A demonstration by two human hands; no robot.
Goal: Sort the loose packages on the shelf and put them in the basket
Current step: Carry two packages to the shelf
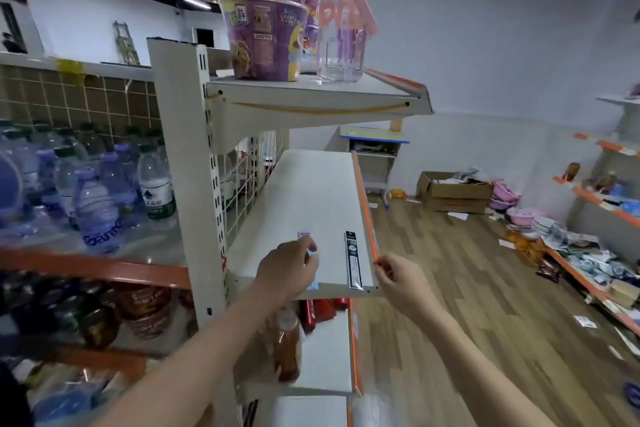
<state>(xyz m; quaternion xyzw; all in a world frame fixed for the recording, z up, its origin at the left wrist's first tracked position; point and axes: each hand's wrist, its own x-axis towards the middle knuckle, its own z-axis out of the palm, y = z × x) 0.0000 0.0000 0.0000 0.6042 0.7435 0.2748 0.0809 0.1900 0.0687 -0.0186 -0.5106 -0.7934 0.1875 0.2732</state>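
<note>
Lift the light-blue packet (311,263) clear of the shelf (311,191) before reaching for the black packet (354,262) beside it (no basket is in view). The left hand (289,267) has its fingers (310,248) curled closed around the blue packet; the right hand (401,279), half-curled, pinches something small, too small to tell.

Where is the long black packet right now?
In the head view, the long black packet lies flat on the white middle shelf, beside its orange front edge, between the left hand holding a light-blue packet and the right hand.
</note>
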